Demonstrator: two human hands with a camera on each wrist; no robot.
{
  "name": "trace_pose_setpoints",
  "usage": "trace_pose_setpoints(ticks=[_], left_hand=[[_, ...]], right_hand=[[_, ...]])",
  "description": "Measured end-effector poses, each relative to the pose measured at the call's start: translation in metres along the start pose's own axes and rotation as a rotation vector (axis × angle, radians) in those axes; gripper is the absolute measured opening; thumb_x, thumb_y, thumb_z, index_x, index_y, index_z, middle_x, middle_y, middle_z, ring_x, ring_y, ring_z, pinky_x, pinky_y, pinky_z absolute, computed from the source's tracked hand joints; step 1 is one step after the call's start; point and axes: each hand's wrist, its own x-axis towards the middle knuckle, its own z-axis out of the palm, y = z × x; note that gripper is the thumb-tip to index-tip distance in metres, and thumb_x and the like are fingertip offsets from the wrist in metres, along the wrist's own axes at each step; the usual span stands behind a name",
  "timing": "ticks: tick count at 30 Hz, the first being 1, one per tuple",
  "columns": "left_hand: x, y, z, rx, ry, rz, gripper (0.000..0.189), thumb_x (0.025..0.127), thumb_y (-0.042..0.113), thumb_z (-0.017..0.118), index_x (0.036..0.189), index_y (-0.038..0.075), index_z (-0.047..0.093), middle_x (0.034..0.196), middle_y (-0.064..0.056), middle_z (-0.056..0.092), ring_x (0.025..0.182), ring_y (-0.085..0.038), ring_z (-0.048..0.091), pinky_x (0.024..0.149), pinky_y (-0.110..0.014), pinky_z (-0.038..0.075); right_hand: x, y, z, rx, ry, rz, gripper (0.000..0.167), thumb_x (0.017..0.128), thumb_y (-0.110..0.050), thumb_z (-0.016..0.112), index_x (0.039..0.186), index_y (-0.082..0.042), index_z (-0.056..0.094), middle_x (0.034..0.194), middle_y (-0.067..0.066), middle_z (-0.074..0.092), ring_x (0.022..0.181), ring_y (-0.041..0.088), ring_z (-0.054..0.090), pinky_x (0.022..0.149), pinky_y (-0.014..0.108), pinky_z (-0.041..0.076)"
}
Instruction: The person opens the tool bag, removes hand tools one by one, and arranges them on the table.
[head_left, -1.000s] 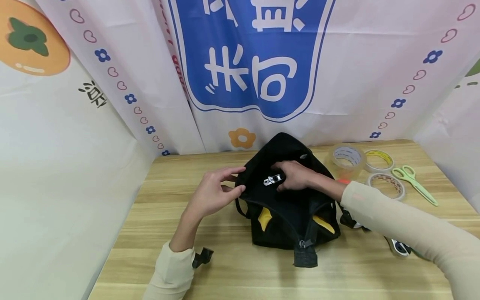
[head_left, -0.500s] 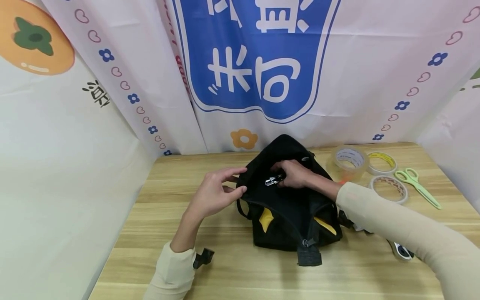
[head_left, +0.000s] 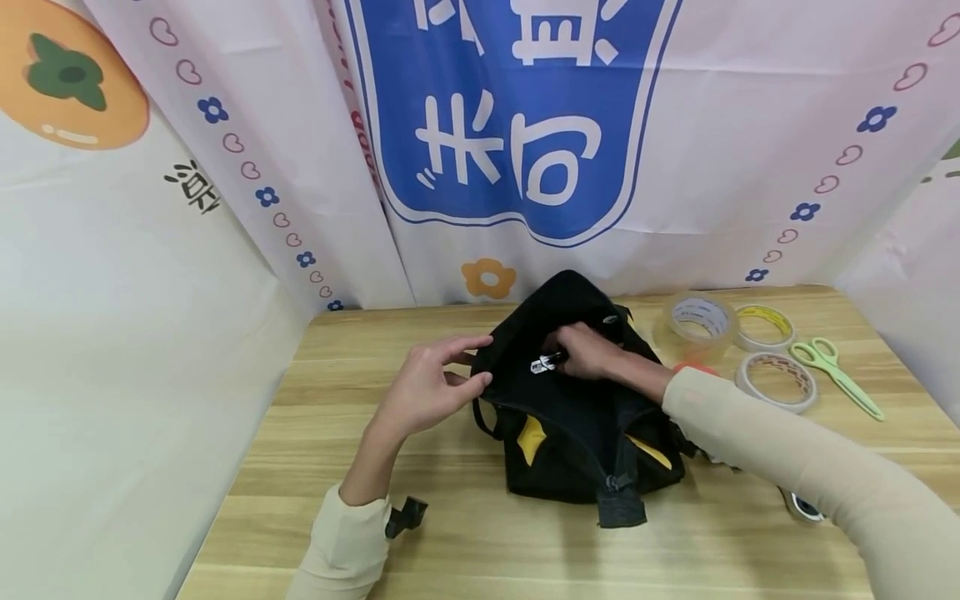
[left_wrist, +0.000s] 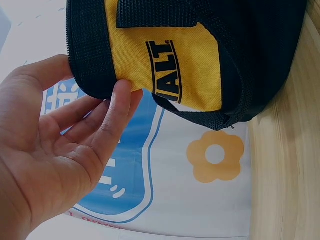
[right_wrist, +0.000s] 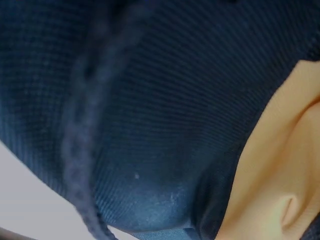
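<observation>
A black and yellow fabric tool bag (head_left: 558, 467) stands unzipped on the table in the head view. My left hand (head_left: 433, 385) holds the left edge of its opening between thumb and fingers; in the left wrist view the fingers (left_wrist: 117, 107) touch the yellow panel (left_wrist: 195, 70), which bears black lettering. Inside the bag, my right hand (head_left: 588, 350) grips a small black item with a shiny silver end (head_left: 543, 365); its exact kind is unclear. The right wrist view shows only dark cloth (right_wrist: 165, 125) and a yellow part (right_wrist: 280, 165), with the hand hidden.
Right of the bag lie a clear tape roll (head_left: 697, 323), two more tape rolls (head_left: 767, 325) (head_left: 776, 382) and green scissors (head_left: 836, 375). A partly hidden tool (head_left: 802, 506) lies below the right sleeve. Printed cloth (head_left: 712, 167) hangs behind the table.
My right hand has shifted slightly within the bag, and the silver-ended item has turned a little. The left hand keeps its place on the bag's edge.
</observation>
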Motion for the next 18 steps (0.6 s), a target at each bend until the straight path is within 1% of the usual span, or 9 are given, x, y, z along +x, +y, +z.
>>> trace_pose_setpoints(ticks=[3, 7, 10, 13, 16, 18], left_hand=[[-0.0006, 0.0002, -0.0005, 0.001, 0.001, -0.001, 0.047, 0.097, 0.010, 0.077, 0.143, 0.007, 0.068, 0.144, -0.016, 0.069, 0.120, -0.033, 0.074, 0.083, -0.026, 0.067], [-0.0007, -0.0005, -0.0002, 0.002, 0.000, -0.002, 0.047, 0.097, 0.010, 0.077, 0.144, 0.007, 0.068, 0.145, -0.015, 0.068, 0.121, -0.033, 0.073, 0.083, -0.026, 0.067], [-0.0004, -0.0008, 0.0002, 0.001, 0.001, 0.002, 0.047, 0.097, 0.010, 0.077, 0.144, 0.007, 0.068, 0.145, -0.015, 0.068, 0.122, -0.033, 0.073, 0.083, -0.026, 0.067], [0.0000, -0.0008, 0.0005, 0.002, 0.002, 0.006, 0.047, 0.097, 0.009, 0.077, 0.144, 0.007, 0.068, 0.145, -0.015, 0.069, 0.121, -0.033, 0.073, 0.083, -0.026, 0.067], [-0.0001, -0.0008, 0.0003, 0.000, 0.003, 0.008, 0.047, 0.097, 0.009, 0.077, 0.144, 0.007, 0.068, 0.145, -0.015, 0.069, 0.122, -0.033, 0.073, 0.083, -0.026, 0.067], [0.0001, -0.0005, 0.0002, -0.004, 0.003, 0.005, 0.047, 0.098, 0.009, 0.077, 0.144, 0.007, 0.068, 0.145, -0.014, 0.069, 0.122, -0.032, 0.073, 0.084, -0.025, 0.067]], right_hand=[[0.0003, -0.0004, 0.0008, 0.004, 0.012, 0.003, 0.024, 0.087, 0.000, 0.079, 0.111, -0.003, 0.079, 0.113, 0.015, 0.079, 0.103, 0.031, 0.074, 0.084, 0.043, 0.062], [-0.0008, -0.0017, 0.0012, 0.014, 0.007, 0.011, 0.014, 0.092, -0.006, 0.080, 0.106, -0.006, 0.079, 0.105, 0.012, 0.078, 0.094, 0.027, 0.074, 0.076, 0.039, 0.061], [-0.0020, -0.0028, 0.0018, 0.024, 0.011, -0.005, 0.011, 0.094, -0.009, 0.080, 0.104, -0.005, 0.078, 0.102, 0.011, 0.078, 0.089, 0.023, 0.073, 0.072, 0.035, 0.060], [-0.0032, -0.0031, 0.0023, 0.039, 0.024, -0.026, 0.010, 0.095, -0.009, 0.079, 0.103, -0.004, 0.078, 0.097, 0.010, 0.077, 0.080, 0.018, 0.068, 0.067, 0.031, 0.056], [-0.0037, -0.0055, 0.0012, 0.064, 0.032, -0.031, 0.011, 0.096, -0.010, 0.078, 0.105, -0.005, 0.079, 0.098, 0.008, 0.077, 0.077, 0.014, 0.065, 0.066, 0.030, 0.053], [-0.0036, -0.0082, -0.0017, 0.076, 0.044, -0.030, 0.013, 0.097, -0.013, 0.078, 0.108, -0.007, 0.080, 0.101, 0.006, 0.078, 0.078, 0.013, 0.065, 0.070, 0.030, 0.054]])
